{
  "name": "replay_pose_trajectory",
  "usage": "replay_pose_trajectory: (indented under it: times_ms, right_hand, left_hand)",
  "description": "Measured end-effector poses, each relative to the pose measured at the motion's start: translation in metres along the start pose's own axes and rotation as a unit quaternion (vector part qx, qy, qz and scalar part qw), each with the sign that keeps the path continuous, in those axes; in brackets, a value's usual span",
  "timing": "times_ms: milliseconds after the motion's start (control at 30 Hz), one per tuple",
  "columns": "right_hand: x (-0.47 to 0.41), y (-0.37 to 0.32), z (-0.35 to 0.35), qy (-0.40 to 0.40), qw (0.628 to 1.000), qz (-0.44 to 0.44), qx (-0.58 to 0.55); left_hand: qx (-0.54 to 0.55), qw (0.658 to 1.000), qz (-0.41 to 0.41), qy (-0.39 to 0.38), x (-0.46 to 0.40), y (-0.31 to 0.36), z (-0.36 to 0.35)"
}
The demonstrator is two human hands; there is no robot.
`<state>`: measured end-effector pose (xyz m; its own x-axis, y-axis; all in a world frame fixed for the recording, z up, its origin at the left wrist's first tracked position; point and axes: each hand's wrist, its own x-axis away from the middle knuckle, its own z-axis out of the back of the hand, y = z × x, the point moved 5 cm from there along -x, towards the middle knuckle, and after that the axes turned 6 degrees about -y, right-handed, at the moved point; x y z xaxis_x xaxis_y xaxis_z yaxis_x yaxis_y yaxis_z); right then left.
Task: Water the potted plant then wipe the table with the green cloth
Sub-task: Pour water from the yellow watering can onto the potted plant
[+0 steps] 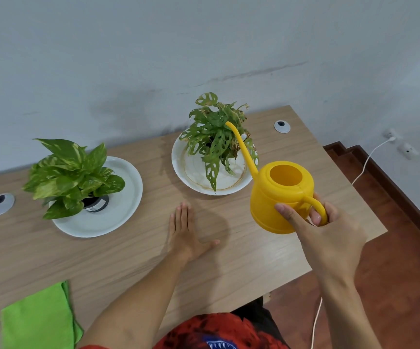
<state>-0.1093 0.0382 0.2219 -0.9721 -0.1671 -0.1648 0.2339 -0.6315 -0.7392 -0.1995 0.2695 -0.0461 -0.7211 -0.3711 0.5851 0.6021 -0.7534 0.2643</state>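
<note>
Monstera plant (214, 137), holed green leaves with some browned edges, on white plate (178, 159) at table's (229, 260) far side; yellow watering can (279, 195) grasped by handle in right hand (330, 230), spout among leaves; left hand (186, 235) flat, released, on wood; green cloth (37, 321) near-left.

**Soft, even daylight, wide-angle bend**

The light is diffuse and fairly bright, with no glare. Faint shadows fall on the wooden table (229, 260) beside the left hand (185, 235) and behind the plates. The table's edges bow outward, and the green cloth (40, 321) in the corner looks slightly smeared.
</note>
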Motion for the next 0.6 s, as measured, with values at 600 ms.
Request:
replay_pose_trajectory:
  times_ms: [600]
  right_hand:
    - [0.0004, -0.0019, 0.0050, -0.006, 1.000, 0.009, 0.027]
  left_hand:
    - [0.005, 1.000, -0.004, -0.004, -0.0010, -0.0007, -0.0014]
